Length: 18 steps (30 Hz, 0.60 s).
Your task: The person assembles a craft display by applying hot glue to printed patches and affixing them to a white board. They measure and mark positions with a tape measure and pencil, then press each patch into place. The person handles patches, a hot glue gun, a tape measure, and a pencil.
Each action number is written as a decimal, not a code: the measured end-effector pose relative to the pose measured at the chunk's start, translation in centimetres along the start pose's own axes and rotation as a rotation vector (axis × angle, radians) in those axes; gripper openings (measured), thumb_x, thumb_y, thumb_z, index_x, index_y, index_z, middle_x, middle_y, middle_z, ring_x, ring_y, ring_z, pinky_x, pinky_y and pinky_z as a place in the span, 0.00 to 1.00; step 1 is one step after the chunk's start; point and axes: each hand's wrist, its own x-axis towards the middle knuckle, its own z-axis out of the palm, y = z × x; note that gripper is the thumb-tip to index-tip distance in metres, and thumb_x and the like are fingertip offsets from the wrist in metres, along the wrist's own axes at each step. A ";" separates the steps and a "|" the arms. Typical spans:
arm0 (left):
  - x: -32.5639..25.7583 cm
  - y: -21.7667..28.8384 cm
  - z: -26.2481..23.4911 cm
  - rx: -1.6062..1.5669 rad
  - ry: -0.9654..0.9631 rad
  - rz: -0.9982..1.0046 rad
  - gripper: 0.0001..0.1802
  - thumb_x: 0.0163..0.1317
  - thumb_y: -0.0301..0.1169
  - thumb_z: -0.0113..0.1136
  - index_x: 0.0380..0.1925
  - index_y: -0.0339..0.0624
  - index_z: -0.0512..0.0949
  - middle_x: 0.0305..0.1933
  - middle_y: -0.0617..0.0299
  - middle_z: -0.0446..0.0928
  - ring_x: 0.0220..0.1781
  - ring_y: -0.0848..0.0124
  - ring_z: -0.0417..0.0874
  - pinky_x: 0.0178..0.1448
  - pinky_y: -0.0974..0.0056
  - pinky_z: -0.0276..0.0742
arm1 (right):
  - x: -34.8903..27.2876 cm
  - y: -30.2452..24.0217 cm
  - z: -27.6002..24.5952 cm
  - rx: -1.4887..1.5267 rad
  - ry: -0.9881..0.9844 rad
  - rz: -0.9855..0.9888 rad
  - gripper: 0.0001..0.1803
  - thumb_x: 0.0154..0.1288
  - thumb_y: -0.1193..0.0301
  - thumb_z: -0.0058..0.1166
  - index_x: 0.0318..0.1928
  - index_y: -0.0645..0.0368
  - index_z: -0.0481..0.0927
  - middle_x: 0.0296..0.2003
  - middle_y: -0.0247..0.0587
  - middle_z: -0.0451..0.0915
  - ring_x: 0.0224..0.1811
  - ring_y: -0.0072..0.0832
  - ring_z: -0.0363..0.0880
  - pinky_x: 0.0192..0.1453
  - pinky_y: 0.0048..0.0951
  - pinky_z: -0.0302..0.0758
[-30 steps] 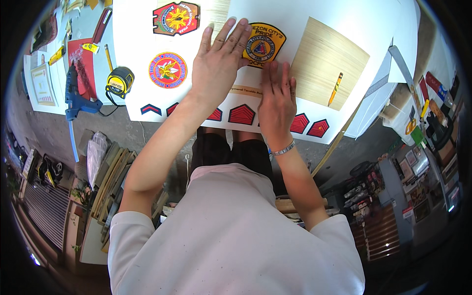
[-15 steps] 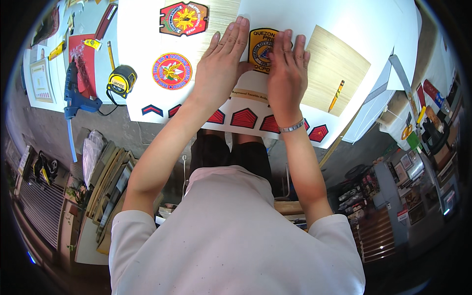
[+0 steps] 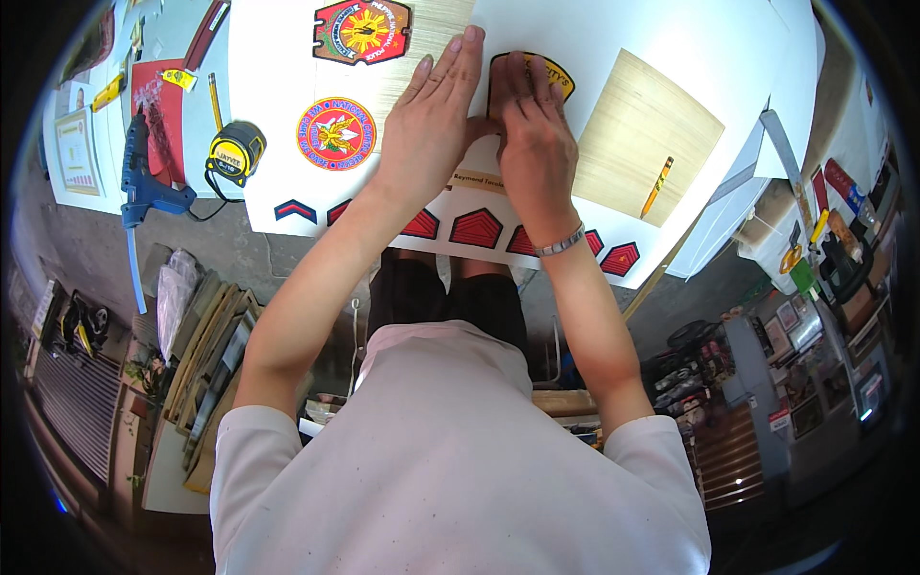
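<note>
A yellow shield-shaped emblem (image 3: 554, 75) is pressed flat under the right hand (image 3: 537, 153), whose fingers are laid open across it on the white board (image 3: 671, 38). The left hand (image 3: 431, 120) is spread open, palm down, just left of the emblem, touching the right hand. A round red emblem (image 3: 336, 132) is seen further left of it, and a wooden panel (image 3: 642, 134) with an orange pencil (image 3: 657, 187) to its right.

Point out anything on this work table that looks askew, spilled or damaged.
Nothing stands out as spilled or damaged. The wooden board with the pencil on it lies at an angle to the white sheet, which may be only loose placement. Both hands, left hand and right hand, press flat on the yellow-edged emblem.
</note>
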 end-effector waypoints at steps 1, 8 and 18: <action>0.1 -0.1 -0.1 0.039 -0.028 0.040 0.58 0.57 0.38 0.75 0.82 0.42 0.49 0.81 0.60 0.64 0.80 0.61 0.67 0.80 0.51 0.69 | -0.4 -0.3 -0.2 0.015 -0.019 0.000 0.27 0.72 0.76 0.54 0.71 0.53 0.77 0.71 0.40 0.76 0.78 0.43 0.67 0.80 0.48 0.66; 1.4 -1.7 -2.2 0.096 -0.271 0.257 0.45 0.68 0.30 0.63 0.81 0.42 0.52 0.81 0.63 0.64 0.79 0.65 0.69 0.83 0.52 0.65 | -1.7 -0.2 -0.7 0.005 -0.060 -0.030 0.26 0.70 0.78 0.50 0.68 0.58 0.77 0.71 0.44 0.76 0.78 0.40 0.67 0.81 0.44 0.65; 1.1 -0.2 -1.3 0.225 -0.192 0.188 0.41 0.73 0.38 0.60 0.81 0.48 0.54 0.77 0.65 0.71 0.77 0.67 0.71 0.82 0.52 0.67 | -5.6 -1.0 -0.6 -0.006 -0.128 0.032 0.27 0.72 0.76 0.51 0.70 0.55 0.76 0.71 0.40 0.76 0.78 0.38 0.68 0.80 0.46 0.64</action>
